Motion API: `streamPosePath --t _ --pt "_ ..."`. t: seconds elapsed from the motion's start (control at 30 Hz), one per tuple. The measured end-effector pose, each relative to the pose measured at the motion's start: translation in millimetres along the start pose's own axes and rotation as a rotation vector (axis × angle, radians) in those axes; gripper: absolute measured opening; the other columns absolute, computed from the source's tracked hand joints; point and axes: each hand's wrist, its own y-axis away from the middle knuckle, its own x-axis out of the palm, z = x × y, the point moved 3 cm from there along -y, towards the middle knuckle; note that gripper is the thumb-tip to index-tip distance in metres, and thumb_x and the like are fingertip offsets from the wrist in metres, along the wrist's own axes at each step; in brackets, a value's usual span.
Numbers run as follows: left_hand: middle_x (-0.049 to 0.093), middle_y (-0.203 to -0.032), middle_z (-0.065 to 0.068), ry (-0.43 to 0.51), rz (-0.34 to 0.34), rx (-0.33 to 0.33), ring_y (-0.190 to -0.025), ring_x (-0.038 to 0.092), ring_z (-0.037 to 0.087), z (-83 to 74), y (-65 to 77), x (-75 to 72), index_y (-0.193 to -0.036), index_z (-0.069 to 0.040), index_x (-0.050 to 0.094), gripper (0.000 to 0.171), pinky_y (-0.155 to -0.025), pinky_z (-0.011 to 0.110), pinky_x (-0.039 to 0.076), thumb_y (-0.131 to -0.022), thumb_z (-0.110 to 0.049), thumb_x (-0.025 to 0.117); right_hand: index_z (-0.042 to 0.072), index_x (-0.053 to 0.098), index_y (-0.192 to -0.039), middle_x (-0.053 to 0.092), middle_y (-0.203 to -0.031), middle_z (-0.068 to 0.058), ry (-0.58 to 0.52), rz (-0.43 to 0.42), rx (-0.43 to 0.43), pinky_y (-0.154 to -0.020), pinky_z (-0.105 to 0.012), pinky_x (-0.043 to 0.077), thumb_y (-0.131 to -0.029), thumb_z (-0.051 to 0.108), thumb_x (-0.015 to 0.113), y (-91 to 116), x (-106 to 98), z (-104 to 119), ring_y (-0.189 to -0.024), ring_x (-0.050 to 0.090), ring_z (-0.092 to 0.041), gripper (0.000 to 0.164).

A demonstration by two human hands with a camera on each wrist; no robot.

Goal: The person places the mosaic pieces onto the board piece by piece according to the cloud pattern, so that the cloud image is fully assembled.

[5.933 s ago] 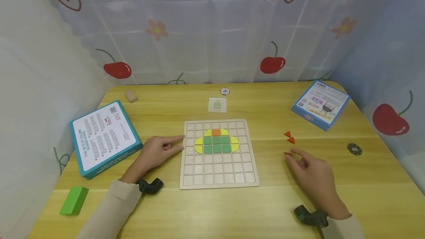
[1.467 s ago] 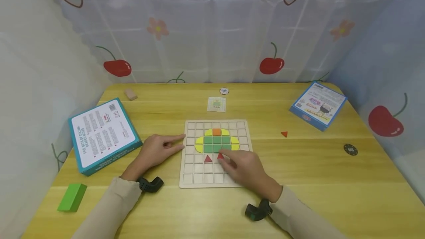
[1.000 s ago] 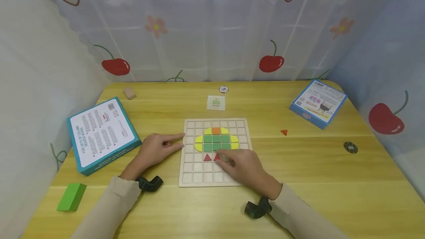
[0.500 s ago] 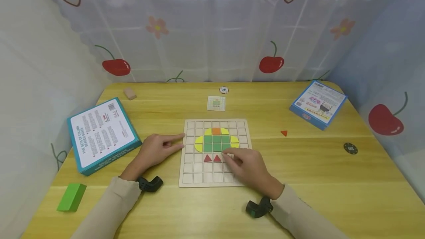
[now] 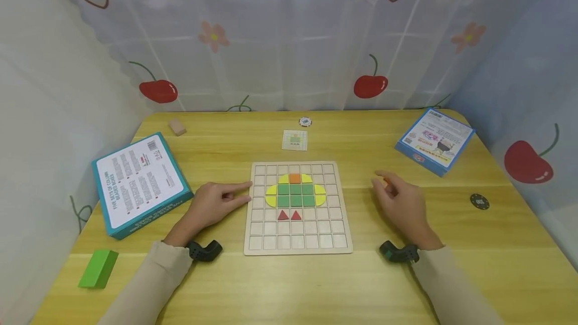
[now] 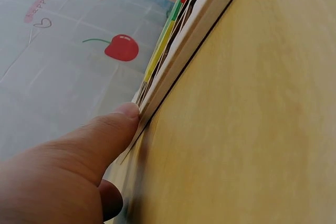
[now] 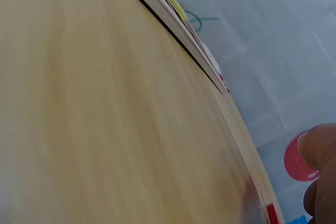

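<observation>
A wooden grid board (image 5: 298, 237) lies mid-table. Green square tiles (image 5: 295, 189), yellow rounded tiles (image 5: 319, 199) and an orange square (image 5: 294, 178) form a shape on it. Below them sit two red triangle tiles (image 5: 295, 215), side by side. With thumb and forefinger extended, my left hand (image 5: 212, 209) touches the board's left edge. My right hand (image 5: 404, 209) is right of the board, thumb and forefinger apart around another red triangle tile (image 5: 386, 180), partly hidden. In the right wrist view the thumb (image 7: 317, 148) shows apart from that red tile (image 7: 272, 213).
A small pattern card (image 5: 294, 140) and a white poker chip (image 5: 305, 122) lie behind the board. A teal box (image 5: 142, 184) and a green block (image 5: 98, 269) stand left, with a wooden block (image 5: 177, 127) behind. On the right are a blue box (image 5: 435, 140) and a black chip (image 5: 479, 201).
Two red triangles have gone from the table onto the board, the second shifted left into its cell. My right hand has let go and moved right to the last triangle. My left hand stays put.
</observation>
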Motion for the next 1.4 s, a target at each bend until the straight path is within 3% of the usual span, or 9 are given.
streamPosePath --t 0.2,0.37,0.67,0.83,0.93,1.07,1.23,1.4 --pt "0.043 -0.055 -0.013 0.0 0.002 0.002 -0.048 0.035 0.008 -1.1 0.1 0.0 -0.13 -0.037 0.072 0.04 -0.05 0.028 0.029 -0.094 -0.053 0.071 0.005 0.075 -0.117 0.048 -0.055 0.009 0.094 0.143 0.185 -0.046 -0.028 0.032 -0.094 0.025 0.076 7 -20 -33 -0.046 0.04 -0.01 0.03" --pt "0.043 -0.055 -0.012 -0.004 0.009 -0.013 -0.049 0.036 0.008 0.1 0.1 0.1 -0.13 -0.038 0.071 0.04 -0.051 0.028 0.03 -0.094 -0.054 0.07 0.005 0.073 -0.12 0.05 -0.057 0.007 0.151 0.245 0.229 -0.046 -0.031 0.032 -0.096 0.033 0.073 7 -19 -33 -0.048 0.04 -0.012 0.036" --pt "0.044 -0.055 -0.012 -0.006 0.012 -0.022 -0.049 0.036 0.008 -0.1 0.7 -1.2 -0.13 -0.037 0.072 0.04 -0.051 0.028 0.03 -0.094 -0.053 0.07 0.007 0.074 -0.112 0.047 -0.057 0.006 0.184 0.212 0.207 -0.044 -0.031 0.028 -0.097 0.028 0.072 6 -13 -30 -0.046 0.039 -0.013 0.026" --pt "0.044 -0.055 -0.012 -0.003 0.006 -0.018 -0.049 0.036 0.008 -1.3 1.1 -1.0 -0.13 -0.037 0.072 0.04 -0.051 0.029 0.03 -0.094 -0.053 0.071 0.008 0.075 -0.108 0.047 -0.055 0.008 0.146 0.163 0.194 -0.043 -0.03 0.029 -0.096 0.024 0.073 8 -11 -22 -0.044 0.038 -0.01 0.02" --pt "0.044 -0.056 -0.012 0.001 0.008 -0.013 -0.049 0.037 0.009 -1.6 1.0 -0.3 -0.13 -0.036 0.072 0.039 -0.051 0.028 0.031 -0.094 -0.052 0.071 0.007 0.076 -0.108 0.046 -0.055 0.01 0.078 0.073 0.145 -0.044 -0.027 0.031 -0.093 0.018 0.075 9 -8 -7 -0.045 0.037 -0.007 0.019" --pt "0.044 -0.056 -0.012 -0.001 0.013 -0.019 -0.049 0.037 0.008 -0.2 1.9 -0.4 -0.13 -0.037 0.072 0.039 -0.051 0.028 0.031 -0.094 -0.052 0.071 0.005 0.076 -0.111 0.045 -0.057 0.012 -0.059 0.016 -0.008 -0.045 -0.021 0.032 -0.087 0.011 0.078 14 9 30 -0.047 0.036 -0.003 0.024" --pt "0.044 -0.055 -0.012 0.004 0.007 -0.012 -0.049 0.036 0.008 -0.4 1.0 -1.0 -0.13 -0.038 0.072 0.039 -0.05 0.028 0.03 -0.094 -0.052 0.071 0.007 0.077 -0.114 0.044 -0.059 0.013 -0.167 0.124 -0.212 -0.046 -0.017 0.03 -0.082 0.012 0.081 17 36 78 -0.051 0.035 0.0 0.033" --pt "0.044 -0.055 -0.012 0.017 0.012 -0.009 -0.049 0.036 0.008 -1.1 -0.2 -0.1 -0.13 -0.037 0.072 0.04 -0.05 0.028 0.03 -0.094 -0.055 0.069 0.009 0.078 -0.113 0.04 -0.059 0.013 -0.163 0.222 -0.282 -0.047 -0.017 0.026 -0.084 0.017 0.082 12 54 98 -0.051 0.031 0.0 0.03"
